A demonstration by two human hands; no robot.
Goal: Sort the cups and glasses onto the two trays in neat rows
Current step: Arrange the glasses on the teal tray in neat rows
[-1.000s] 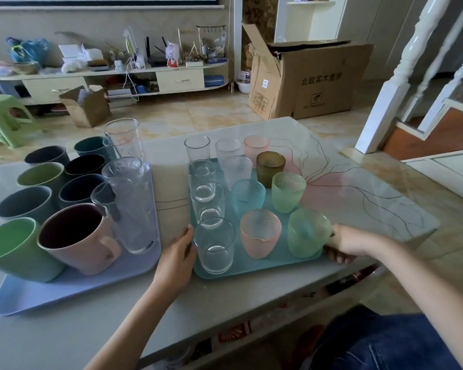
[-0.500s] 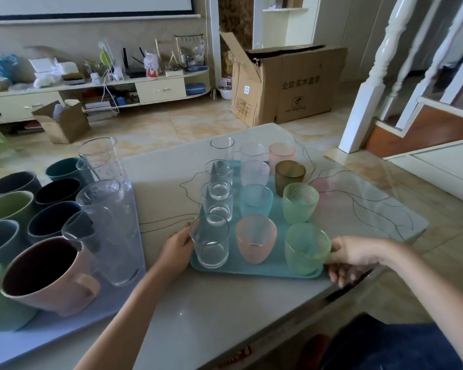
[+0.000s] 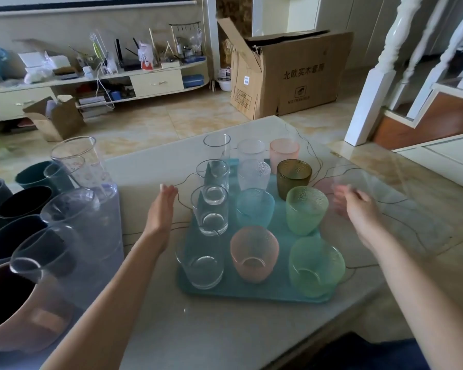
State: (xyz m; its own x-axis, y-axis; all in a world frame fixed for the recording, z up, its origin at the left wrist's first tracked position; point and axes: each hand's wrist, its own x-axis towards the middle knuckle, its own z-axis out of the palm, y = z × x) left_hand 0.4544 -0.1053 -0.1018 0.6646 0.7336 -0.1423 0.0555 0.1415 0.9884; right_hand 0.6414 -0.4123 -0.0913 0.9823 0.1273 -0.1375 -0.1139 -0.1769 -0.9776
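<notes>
A teal tray (image 3: 251, 292) on the pale table holds three rows of glasses: clear tumblers (image 3: 210, 209) on the left, textured clear, blue and pink glasses (image 3: 254, 253) in the middle, pink, amber (image 3: 294, 177) and green glasses (image 3: 306, 209) on the right. At the left edge a lilac tray (image 3: 112, 236) carries dark, green and pink mugs (image 3: 24, 311) and tall clear tumblers (image 3: 78, 161). My left hand (image 3: 162, 206) hovers flat just left of the teal tray, fingers apart. On the tray's right, my right hand (image 3: 358, 212) hangs open and blurred. Neither touches anything.
The table's front edge runs near my lap and its right corner (image 3: 439, 236) is close to a white stair post (image 3: 372, 89). A large cardboard box (image 3: 292, 73) stands on the floor beyond. A cluttered low cabinet (image 3: 91, 84) lines the far wall.
Both hands have let go of the teal tray's near edge and lifted forward along its sides. The view has shifted right, pushing the mug tray toward the left edge.
</notes>
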